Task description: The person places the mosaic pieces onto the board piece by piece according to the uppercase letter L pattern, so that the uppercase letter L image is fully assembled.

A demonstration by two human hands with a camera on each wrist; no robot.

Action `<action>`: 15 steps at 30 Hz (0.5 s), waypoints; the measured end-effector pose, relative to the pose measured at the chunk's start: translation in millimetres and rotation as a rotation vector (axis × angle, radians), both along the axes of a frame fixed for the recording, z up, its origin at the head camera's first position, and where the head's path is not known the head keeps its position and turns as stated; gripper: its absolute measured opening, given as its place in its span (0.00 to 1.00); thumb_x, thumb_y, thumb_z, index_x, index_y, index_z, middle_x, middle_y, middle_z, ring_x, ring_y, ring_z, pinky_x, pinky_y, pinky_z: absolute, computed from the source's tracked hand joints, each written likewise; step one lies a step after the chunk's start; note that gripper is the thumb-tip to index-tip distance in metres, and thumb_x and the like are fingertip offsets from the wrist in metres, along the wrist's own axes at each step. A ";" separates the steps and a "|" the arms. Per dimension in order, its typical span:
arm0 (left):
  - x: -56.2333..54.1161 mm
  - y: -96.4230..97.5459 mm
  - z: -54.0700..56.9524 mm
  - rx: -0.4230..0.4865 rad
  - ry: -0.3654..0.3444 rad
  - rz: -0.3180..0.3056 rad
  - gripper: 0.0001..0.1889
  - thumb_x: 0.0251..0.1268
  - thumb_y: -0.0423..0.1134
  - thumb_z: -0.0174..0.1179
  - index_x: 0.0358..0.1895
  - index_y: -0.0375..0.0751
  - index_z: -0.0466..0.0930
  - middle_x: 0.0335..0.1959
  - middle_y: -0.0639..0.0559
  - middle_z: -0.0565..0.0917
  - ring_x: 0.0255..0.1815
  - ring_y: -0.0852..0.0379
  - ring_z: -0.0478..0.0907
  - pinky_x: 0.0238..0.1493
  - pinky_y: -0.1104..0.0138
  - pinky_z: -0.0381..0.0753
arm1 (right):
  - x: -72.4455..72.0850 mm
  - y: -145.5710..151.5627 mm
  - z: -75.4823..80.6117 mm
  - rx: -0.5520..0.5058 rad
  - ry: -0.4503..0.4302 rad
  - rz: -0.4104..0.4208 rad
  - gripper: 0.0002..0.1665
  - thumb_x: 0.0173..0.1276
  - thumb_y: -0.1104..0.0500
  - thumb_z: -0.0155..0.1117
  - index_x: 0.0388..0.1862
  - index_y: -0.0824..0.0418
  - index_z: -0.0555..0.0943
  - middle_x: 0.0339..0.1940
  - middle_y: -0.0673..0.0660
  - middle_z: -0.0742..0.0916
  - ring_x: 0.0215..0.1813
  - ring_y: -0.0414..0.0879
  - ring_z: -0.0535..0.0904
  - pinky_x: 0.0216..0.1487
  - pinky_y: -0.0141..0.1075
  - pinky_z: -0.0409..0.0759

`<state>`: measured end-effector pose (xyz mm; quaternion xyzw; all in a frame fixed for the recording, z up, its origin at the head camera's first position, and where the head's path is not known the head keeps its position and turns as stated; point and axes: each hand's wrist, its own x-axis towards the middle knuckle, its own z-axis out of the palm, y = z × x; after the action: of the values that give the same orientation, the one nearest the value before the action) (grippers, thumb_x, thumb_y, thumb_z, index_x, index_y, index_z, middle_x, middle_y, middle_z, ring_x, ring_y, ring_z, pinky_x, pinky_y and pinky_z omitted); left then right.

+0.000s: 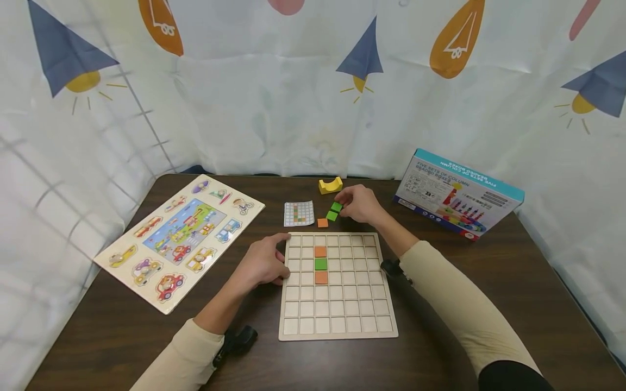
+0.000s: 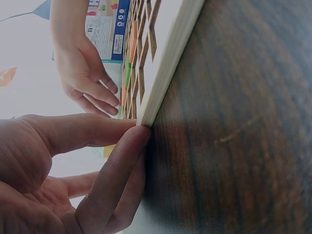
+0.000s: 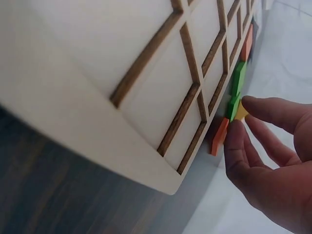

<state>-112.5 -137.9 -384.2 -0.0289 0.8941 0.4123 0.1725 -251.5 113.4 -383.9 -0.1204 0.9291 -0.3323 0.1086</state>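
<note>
A wooden grid board [image 1: 337, 309] lies on the table, with orange, green and orange tiles in one column. At its left edge, my left hand [image 1: 264, 260] holds the board with thumb and fingers. The left wrist view shows these fingertips [image 2: 141, 136] against the board's side. Beyond the far edge, my right hand [image 1: 359, 203] pinches a green tile [image 3: 234, 106] between thumb and finger. Another green tile [image 1: 331, 215] and an orange tile [image 1: 323, 222] lie beside it. One more orange tile [image 3: 219, 136], hidden under the hand from above, shows in the right wrist view.
A small printed pattern card [image 1: 299, 214] lies behind the board, with a yellow arched block [image 1: 330, 185] farther back. On the left is a picture puzzle board [image 1: 181, 239] with vehicle pieces. A cardboard box [image 1: 457, 195] stands at the back right, before a patterned curtain [image 1: 293, 108].
</note>
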 end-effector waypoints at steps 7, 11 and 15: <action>0.9 0.7 -0.1 -0.002 0.004 0.002 0.47 0.45 0.21 0.68 0.77 0.41 0.68 0.35 0.42 0.81 0.17 0.55 0.83 0.21 0.65 0.88 | -2.8 -5.6 -2.2 0.032 0.011 0.000 0.22 0.64 0.70 0.71 0.58 0.65 0.86 0.52 0.63 0.88 0.52 0.55 0.84 0.56 0.44 0.87; 1.0 1.1 -0.1 -0.004 0.005 0.005 0.47 0.45 0.20 0.68 0.77 0.41 0.68 0.36 0.42 0.81 0.17 0.55 0.83 0.21 0.65 0.88 | -3.6 -7.5 -3.5 0.041 0.009 -0.006 0.21 0.65 0.70 0.71 0.57 0.65 0.86 0.52 0.63 0.88 0.53 0.55 0.84 0.57 0.45 0.87; 0.9 1.0 0.7 -0.004 0.005 0.004 0.47 0.45 0.21 0.69 0.77 0.42 0.68 0.36 0.42 0.81 0.17 0.55 0.84 0.21 0.65 0.88 | -3.9 -8.2 -3.8 0.050 0.014 -0.005 0.21 0.65 0.70 0.70 0.58 0.65 0.86 0.53 0.63 0.88 0.53 0.55 0.85 0.56 0.44 0.87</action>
<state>-111.6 -136.9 -383.5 -0.0301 0.8952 0.4110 0.1695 -255.4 105.2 -387.7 -0.1175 0.9382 -0.3084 0.1040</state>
